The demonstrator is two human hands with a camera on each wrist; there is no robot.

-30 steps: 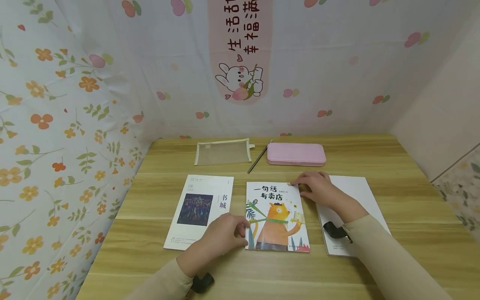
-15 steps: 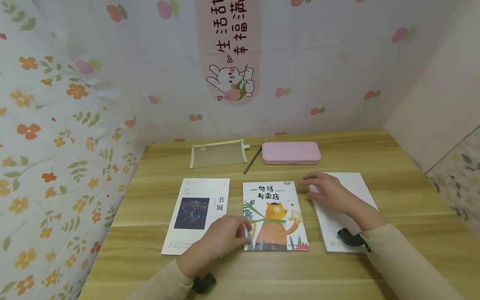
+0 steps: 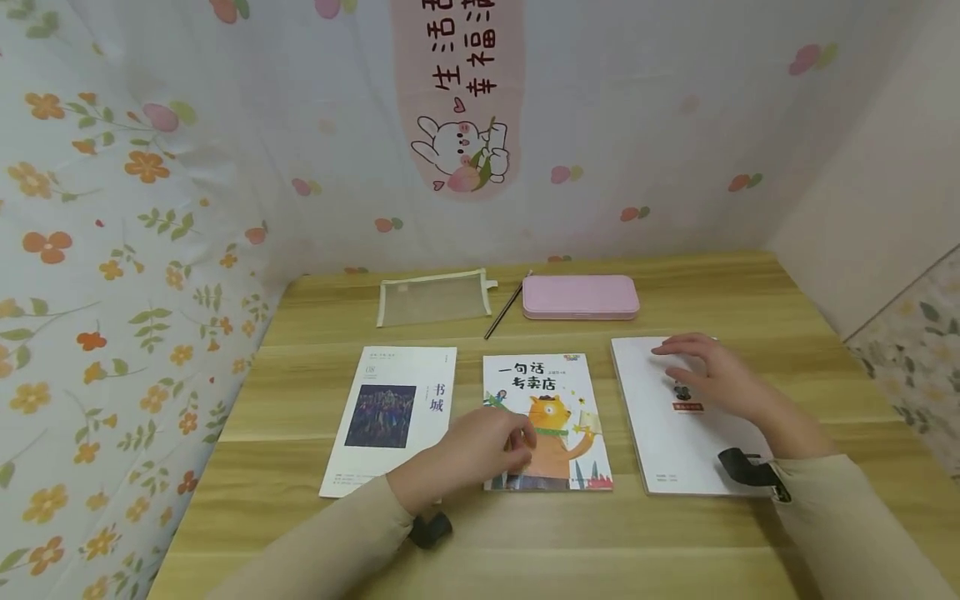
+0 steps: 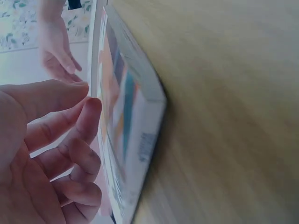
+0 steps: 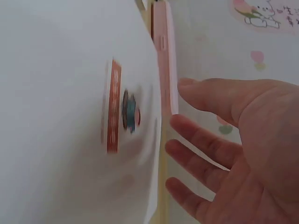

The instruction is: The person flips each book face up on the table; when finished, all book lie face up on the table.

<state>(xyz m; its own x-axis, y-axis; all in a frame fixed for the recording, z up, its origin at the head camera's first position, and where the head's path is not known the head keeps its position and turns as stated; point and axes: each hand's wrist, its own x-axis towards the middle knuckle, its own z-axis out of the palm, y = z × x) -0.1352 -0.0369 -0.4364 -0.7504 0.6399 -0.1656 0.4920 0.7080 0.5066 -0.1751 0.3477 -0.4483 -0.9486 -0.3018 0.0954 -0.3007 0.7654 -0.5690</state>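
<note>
Three books lie in a row on the wooden table. The middle one is a picture book (image 3: pixel 555 450) with an orange cat on its cover. My left hand (image 3: pixel 483 446) hovers at its left side, fingers loosely bent and holding nothing. In the left wrist view, the thumb and index tips come close together above the picture book's (image 4: pixel 126 107) cover. On the right is a white book (image 3: pixel 660 446) with a small red label. My right hand (image 3: pixel 720 379) hangs over its upper right part, fingers spread and fairly straight in the right wrist view, with nothing in them.
A white book with a dark picture (image 3: pixel 390 375) lies at the left, partly behind my left hand. Toward the back are a mesh zip pouch (image 3: pixel 435 300), a thin dark pen-like stick (image 3: pixel 504 312) and a pink pencil case (image 3: pixel 581 297). A printed curtain (image 3: pixel 330 150) stands behind the table.
My right hand has left the picture book's upper right corner and moved right, over the white book. My left hand has moved slightly right and up, off the book's left edge.
</note>
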